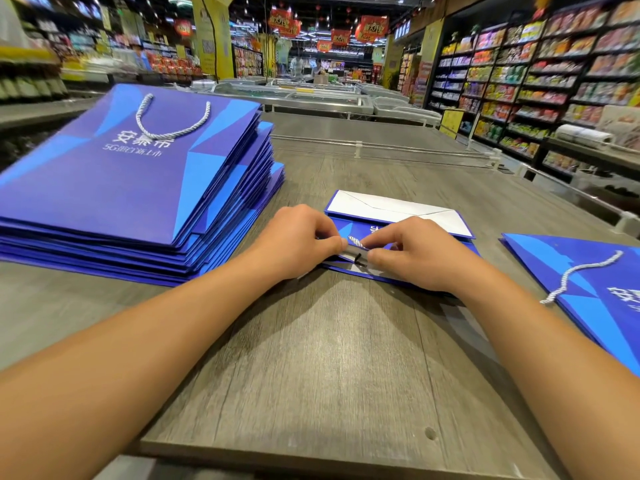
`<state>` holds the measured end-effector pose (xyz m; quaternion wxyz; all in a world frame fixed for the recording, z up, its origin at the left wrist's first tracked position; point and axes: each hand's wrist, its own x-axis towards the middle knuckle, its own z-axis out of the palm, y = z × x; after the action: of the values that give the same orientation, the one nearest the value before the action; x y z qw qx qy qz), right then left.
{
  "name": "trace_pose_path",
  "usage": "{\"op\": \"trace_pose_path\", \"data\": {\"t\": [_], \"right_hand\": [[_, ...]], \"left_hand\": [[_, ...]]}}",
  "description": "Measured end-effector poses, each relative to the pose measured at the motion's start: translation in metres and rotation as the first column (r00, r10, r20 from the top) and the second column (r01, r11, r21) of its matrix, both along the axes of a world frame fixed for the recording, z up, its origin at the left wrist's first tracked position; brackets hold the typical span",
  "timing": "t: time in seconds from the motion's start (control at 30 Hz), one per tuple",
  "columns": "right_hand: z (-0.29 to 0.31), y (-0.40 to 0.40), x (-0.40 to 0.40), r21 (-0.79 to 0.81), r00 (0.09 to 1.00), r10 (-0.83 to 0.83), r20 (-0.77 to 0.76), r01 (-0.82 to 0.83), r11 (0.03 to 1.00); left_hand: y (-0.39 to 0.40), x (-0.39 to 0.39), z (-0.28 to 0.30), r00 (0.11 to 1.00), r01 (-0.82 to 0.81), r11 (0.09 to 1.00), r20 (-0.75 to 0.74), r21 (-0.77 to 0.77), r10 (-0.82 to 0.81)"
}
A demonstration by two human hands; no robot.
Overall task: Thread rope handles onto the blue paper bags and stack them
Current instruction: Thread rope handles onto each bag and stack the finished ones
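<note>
Both hands meet on a flat blue bag [398,216] on the table [329,358]. The left hand [294,242] and the right hand [412,252] pinch a white rope [355,241] between them. A big stack of bags [138,188] sits left of the left hand. Another bag [581,275] lies right of the right hand.

Both bare forearms reach forward and angle inward so the hands meet in the middle. Left hand [299,242] has fingers curled, thumb and forefinger pinched together. Right hand [414,252] mirrors it, fingertips pinching right up against the left's, knuckles up.
</note>
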<state>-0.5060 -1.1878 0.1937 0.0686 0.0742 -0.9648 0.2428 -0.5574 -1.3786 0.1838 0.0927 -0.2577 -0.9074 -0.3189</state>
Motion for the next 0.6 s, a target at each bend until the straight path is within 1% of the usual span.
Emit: {"op": "trace_pose_path", "data": {"t": [0.07,0.1,0.2,0.27,0.33,0.4,0.6], "right_hand": [[0.0,-0.004,-0.001,0.015,0.999,-0.031,-0.032,0.032,0.999],[-0.001,-0.005,-0.002,0.016,0.998,-0.048,-0.041,0.049,0.999],[-0.001,-0.003,-0.005,-0.035,0.994,-0.084,-0.063,0.082,0.996],[-0.002,-0.003,-0.005,-0.072,0.992,-0.106,-0.075,0.101,0.992],[-0.002,-0.004,-0.006,-0.08,0.988,-0.129,-0.09,0.122,0.989],[-0.003,-0.007,-0.007,-0.066,0.984,-0.149,-0.103,0.142,0.988],[-0.002,-0.02,-0.009,-0.045,0.954,-0.23,-0.192,0.226,0.973]], "left_hand": [[0.0,0.003,0.002,1.0,-0.011,0.999,-0.014,0.038,0.011],[0.0,0.004,0.004,0.998,-0.021,0.998,-0.053,0.057,0.024],[0.001,0.007,0.006,0.962,-0.026,0.997,-0.269,0.072,0.045],[0.005,0.01,0.006,0.943,0.01,0.997,-0.331,0.071,0.014],[0.008,0.013,0.003,0.945,0.031,0.999,-0.327,0.009,-0.027],[0.01,0.013,0.0,0.951,0.008,0.999,-0.308,-0.053,-0.024],[0.016,0.013,-0.005,0.927,-0.134,0.985,-0.365,-0.11,0.085]]}}
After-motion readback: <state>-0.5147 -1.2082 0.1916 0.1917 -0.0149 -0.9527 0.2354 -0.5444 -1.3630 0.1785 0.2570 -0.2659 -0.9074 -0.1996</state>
